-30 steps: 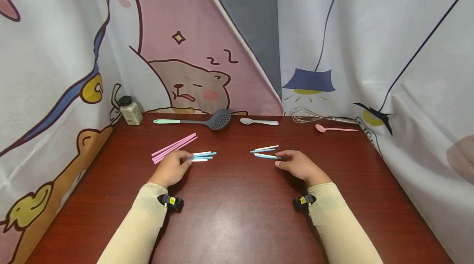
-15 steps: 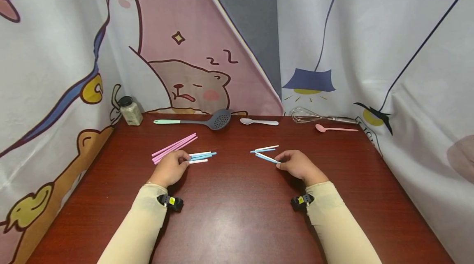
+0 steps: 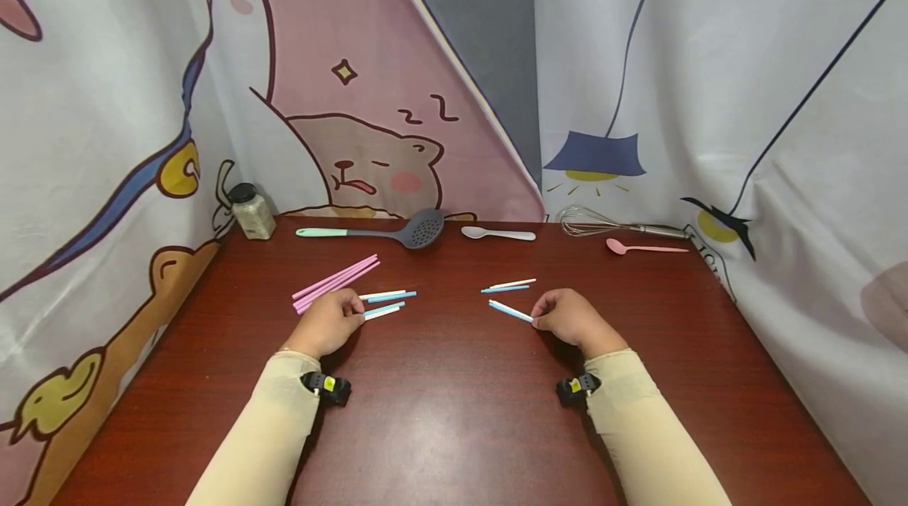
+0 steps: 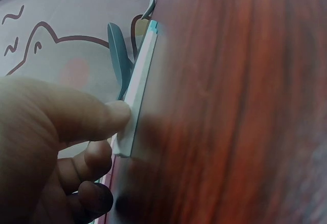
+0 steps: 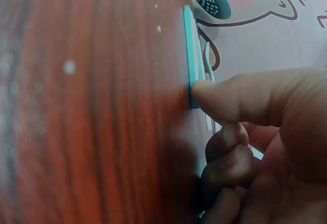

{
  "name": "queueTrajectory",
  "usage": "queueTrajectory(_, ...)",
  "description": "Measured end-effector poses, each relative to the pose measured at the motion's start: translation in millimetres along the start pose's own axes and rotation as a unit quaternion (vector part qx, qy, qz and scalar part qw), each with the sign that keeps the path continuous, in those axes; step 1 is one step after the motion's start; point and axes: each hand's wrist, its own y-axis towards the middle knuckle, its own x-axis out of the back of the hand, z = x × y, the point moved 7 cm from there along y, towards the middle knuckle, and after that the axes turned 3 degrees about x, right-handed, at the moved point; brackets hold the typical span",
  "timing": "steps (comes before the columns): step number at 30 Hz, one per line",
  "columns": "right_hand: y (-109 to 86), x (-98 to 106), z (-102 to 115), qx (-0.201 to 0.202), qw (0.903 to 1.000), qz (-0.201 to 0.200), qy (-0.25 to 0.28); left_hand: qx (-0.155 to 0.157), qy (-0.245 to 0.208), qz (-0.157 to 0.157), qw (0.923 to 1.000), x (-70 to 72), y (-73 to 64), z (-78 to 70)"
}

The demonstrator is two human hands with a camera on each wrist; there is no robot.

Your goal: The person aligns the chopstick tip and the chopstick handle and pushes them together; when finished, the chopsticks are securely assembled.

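Observation:
Near the table's left side, my left hand (image 3: 328,325) pinches the left ends of a white stick (image 3: 383,314) and a blue stick beside it. The left wrist view has the thumb on that white stick (image 4: 140,81). Just behind lies another pair, one white, one blue stick (image 3: 393,297). On the right, my right hand (image 3: 573,321) pinches the right end of a slanted blue stick (image 3: 509,312) with a white one along it. In the right wrist view the thumb rests on the blue stick (image 5: 190,50). A further white stick (image 3: 514,283) and blue stick lie behind this pair.
Pink sticks (image 3: 336,284) lie beyond my left hand. Along the back edge are a jar (image 3: 253,214), a slotted skimmer (image 3: 423,230), a white spoon (image 3: 500,234), a whisk (image 3: 589,222) and a pink spoon (image 3: 641,248). Printed cloth hangs behind the brown table (image 3: 454,411).
In my left hand the white and blue sticks have come toward me, apart from the pair behind. The right hand's sticks have swung, their held end nearer me, away from the back pair.

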Motion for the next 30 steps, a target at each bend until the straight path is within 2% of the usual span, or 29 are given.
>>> queueTrajectory(13,-1.1,0.7,-1.0,0.003,0.9994,0.016,-0.030,0.001,-0.008,0.008,0.9999,-0.2,-0.9,0.5)
queueTrajectory(19,-1.1,-0.2,-1.0,0.001,0.9990,0.021,-0.040,0.006,0.002,0.017,0.9998,-0.5,0.0,0.5)
queueTrajectory(26,-1.9,0.7,1.7,0.016,0.9983,0.029,-0.048,0.012,0.029,0.020,0.9993,-0.8,0.1,0.1)
queueTrajectory(30,-4.3,1.0,3.5,0.023,0.9981,0.035,-0.044,-0.025,0.022,0.028,0.9991,-3.5,-1.6,-8.0)
